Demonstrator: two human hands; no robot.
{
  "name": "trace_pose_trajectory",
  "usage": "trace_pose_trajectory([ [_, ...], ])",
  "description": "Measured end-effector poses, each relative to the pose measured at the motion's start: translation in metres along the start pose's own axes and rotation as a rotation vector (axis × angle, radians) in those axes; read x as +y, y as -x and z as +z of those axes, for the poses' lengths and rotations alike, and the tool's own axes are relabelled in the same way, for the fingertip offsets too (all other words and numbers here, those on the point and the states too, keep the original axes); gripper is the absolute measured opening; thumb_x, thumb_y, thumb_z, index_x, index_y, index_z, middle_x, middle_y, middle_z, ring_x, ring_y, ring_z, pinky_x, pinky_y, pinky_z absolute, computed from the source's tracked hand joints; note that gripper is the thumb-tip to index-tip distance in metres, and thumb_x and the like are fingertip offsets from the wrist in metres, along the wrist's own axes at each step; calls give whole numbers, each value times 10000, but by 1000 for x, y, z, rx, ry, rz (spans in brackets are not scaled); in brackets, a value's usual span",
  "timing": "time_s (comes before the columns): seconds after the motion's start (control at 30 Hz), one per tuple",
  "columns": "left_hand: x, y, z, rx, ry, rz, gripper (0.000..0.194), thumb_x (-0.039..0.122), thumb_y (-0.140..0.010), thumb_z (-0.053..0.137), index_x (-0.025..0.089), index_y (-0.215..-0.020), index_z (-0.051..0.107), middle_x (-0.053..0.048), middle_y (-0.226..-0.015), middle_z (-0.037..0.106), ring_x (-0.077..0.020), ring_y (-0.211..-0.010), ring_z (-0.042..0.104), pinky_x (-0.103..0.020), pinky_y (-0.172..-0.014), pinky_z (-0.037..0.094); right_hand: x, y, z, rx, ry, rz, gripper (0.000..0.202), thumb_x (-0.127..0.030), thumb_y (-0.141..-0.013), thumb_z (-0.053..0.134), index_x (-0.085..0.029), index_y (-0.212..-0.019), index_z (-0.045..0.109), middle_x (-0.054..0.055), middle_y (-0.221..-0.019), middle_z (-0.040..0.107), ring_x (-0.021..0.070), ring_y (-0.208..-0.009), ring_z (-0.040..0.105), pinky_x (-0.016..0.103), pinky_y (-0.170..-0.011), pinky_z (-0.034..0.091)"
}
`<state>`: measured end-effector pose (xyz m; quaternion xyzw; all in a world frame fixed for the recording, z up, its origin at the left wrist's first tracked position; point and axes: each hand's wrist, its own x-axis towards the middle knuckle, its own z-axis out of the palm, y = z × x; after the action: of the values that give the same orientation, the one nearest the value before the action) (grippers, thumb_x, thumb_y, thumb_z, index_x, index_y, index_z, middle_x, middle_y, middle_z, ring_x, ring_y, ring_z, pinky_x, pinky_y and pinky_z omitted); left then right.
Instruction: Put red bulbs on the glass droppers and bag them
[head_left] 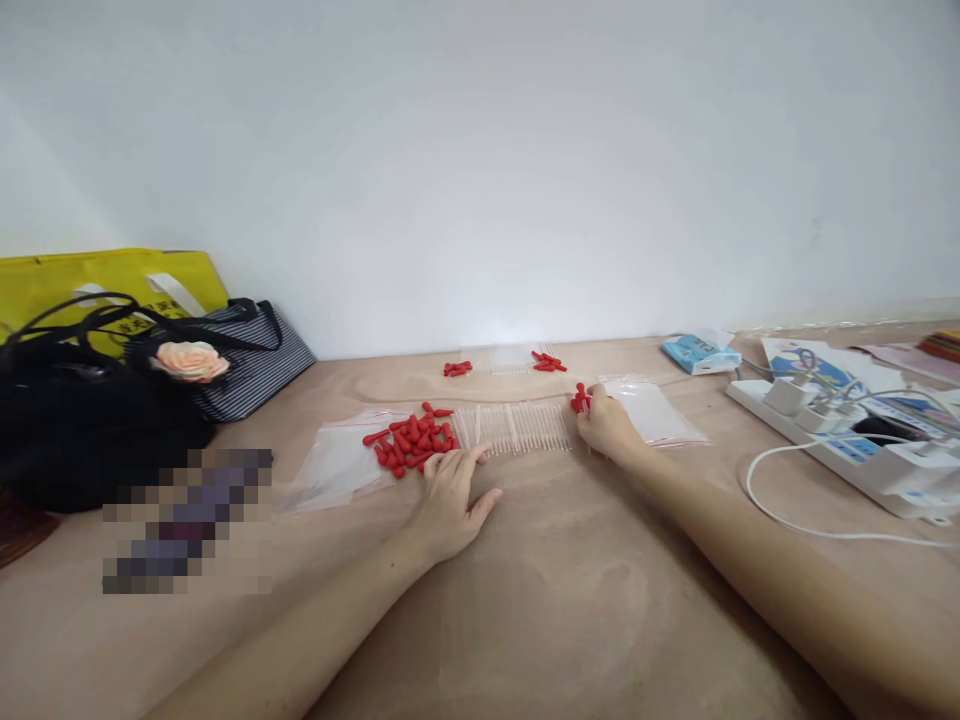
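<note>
My left hand rests with fingers spread and thumb stretched out, its fingertips at the near edge of a row of thin clear dropper tubes. Beside it lies a heap of red rubber dropper bulbs, partly on a clear plastic zip bag. To the right of the tube row, my right hand has its fingers closed at a small cluster of red rubber bulbs. How many it grips is hidden by the fingers. Another clear zip bag lies just past that hand.
Near the wall are more tubes between two small groups of red bulbs. A white power strip with cables and a blue tissue pack are at right. Black, striped and yellow bags stand left, near a pixelated patch.
</note>
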<state>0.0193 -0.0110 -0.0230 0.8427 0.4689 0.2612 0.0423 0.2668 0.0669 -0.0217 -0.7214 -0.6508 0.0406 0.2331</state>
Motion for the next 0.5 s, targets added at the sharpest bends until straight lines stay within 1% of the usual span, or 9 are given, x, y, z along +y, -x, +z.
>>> trace_pose_trajectory([
  [0.13, 0, 0, 1, -1, 4, 10, 417, 256, -775, 523, 210, -1159, 366, -47, -1022, 561, -217, -972, 485, -417, -886, 258, -1, 0, 6, -3, 31, -25, 333, -114, -787, 425, -60, -1111, 371, 157, -881, 615, 224, -825, 587, 256, -672, 365],
  [0.23, -1, 0, 1, 4, 7, 14, 411, 249, -773, 522, 211, -1153, 373, -47, -1023, 563, -218, -975, 485, -417, -886, 258, -2, -1, 10, 3, 49, -45, 307, -188, -834, 408, -60, -1110, 364, 155, -866, 618, 225, -824, 591, 260, -680, 363],
  [0.33, 0, 0, 0, 6, 10, 17, 406, 248, -769, 522, 213, -1147, 379, -47, -1021, 567, -220, -970, 490, -418, -884, 261, -2, -2, 13, 13, 65, -65, 322, -257, -869, 371, -52, -1117, 357, 159, -846, 621, 238, -827, 593, 273, -693, 362],
  [0.5, 1, 0, 0, 3, 7, 16, 399, 252, -775, 515, 217, -1147, 376, -52, -1028, 568, -222, -976, 491, -421, -884, 258, -1, 1, 15, 21, 75, -105, 359, -244, -868, 368, -27, -1154, 345, 175, -854, 628, 252, -831, 593, 284, -691, 370],
])
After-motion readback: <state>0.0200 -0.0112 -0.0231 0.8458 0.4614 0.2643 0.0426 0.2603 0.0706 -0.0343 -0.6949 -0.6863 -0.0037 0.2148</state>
